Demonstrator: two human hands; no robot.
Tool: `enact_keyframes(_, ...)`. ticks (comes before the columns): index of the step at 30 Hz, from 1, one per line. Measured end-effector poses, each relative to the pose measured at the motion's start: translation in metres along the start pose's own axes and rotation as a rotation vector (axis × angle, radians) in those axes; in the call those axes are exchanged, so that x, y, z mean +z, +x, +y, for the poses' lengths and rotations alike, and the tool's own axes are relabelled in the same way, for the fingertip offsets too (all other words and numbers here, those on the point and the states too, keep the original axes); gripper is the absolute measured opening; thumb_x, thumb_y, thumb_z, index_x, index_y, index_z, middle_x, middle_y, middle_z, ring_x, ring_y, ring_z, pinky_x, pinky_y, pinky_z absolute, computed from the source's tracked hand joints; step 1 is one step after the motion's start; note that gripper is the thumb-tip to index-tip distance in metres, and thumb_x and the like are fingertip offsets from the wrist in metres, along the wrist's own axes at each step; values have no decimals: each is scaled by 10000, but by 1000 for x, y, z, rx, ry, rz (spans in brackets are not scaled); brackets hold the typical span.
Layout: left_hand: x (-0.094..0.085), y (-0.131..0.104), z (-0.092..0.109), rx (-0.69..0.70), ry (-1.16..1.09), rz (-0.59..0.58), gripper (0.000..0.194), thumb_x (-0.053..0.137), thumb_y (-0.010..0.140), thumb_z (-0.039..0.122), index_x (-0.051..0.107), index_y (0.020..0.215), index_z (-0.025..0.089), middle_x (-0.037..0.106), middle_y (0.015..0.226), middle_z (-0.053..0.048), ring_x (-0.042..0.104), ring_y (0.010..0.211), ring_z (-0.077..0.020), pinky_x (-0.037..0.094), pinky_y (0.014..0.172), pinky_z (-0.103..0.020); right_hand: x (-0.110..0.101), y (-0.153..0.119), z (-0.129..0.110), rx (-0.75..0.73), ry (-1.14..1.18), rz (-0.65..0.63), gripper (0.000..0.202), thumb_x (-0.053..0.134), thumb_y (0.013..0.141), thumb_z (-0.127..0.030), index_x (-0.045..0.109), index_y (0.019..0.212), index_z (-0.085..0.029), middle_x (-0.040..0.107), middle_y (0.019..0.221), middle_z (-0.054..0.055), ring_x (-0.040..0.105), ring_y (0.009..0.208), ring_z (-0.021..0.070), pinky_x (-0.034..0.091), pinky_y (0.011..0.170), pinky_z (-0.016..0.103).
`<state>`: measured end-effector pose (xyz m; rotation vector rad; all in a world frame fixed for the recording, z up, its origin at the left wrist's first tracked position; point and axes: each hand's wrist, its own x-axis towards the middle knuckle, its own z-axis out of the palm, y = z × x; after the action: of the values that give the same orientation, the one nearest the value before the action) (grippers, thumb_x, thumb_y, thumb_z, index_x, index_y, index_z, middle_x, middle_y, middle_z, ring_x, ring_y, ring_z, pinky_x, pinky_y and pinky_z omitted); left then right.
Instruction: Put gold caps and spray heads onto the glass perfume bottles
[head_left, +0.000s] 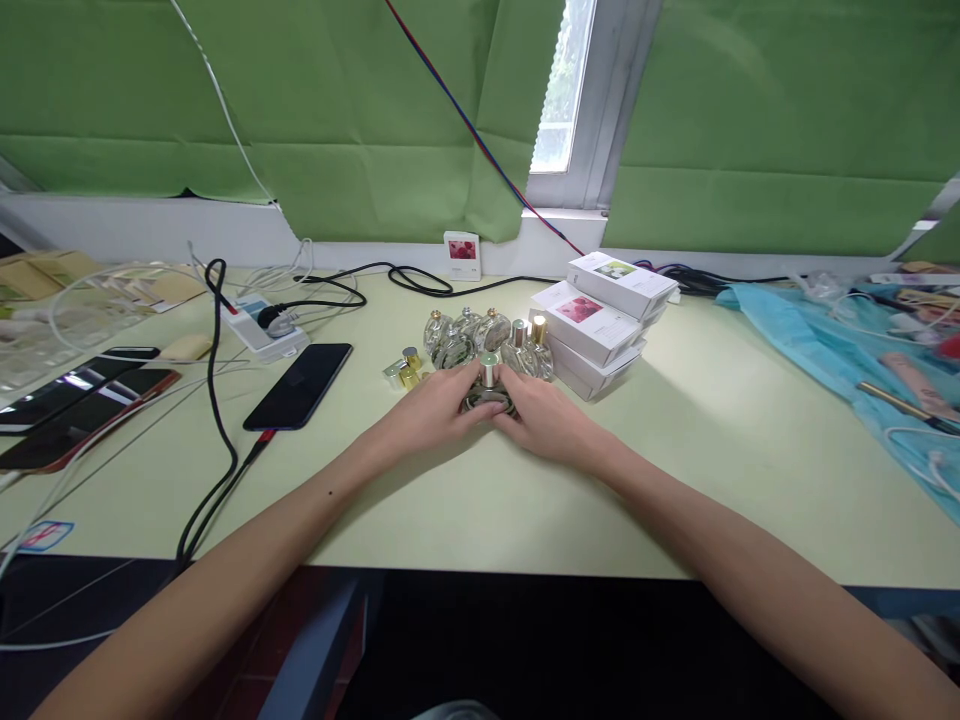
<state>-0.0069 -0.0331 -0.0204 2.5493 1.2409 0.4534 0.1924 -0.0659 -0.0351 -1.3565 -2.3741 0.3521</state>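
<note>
Between my two hands stands a capped glass perfume bottle [489, 398], upright on the table. My left hand [446, 405] is closed around its left side, and my right hand [536, 412] grips the right side; both thumbs lie across the front. A silvery cap [489, 370] tops this bottle. Just behind it are two more capped perfume bottles [517, 352]. Several bottles without such caps [454, 345] are grouped behind my left hand. Loose silver and gold caps [409, 375] lie left of them, partly hidden by my fingers.
White boxes [592, 325] are stacked to the right of the bottles. A black phone [298, 386] with a cable lies left, near a power strip [262, 330]. Another small box [462, 256] leans at the wall. Blue sheeting [795, 335] with assorted items covers the far right.
</note>
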Motion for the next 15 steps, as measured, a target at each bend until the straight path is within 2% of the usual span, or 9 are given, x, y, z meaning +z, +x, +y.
enact_keyframes(15,1,-1,0,6,16,11,318,543,988,513,569,995,196,667,803,-52,637,785,-260,340,616,-309,1,1,1,-7,9,6,177,519,1024,-250,480,1178,-171,683,1021,89,637,830,235,402,661,299)
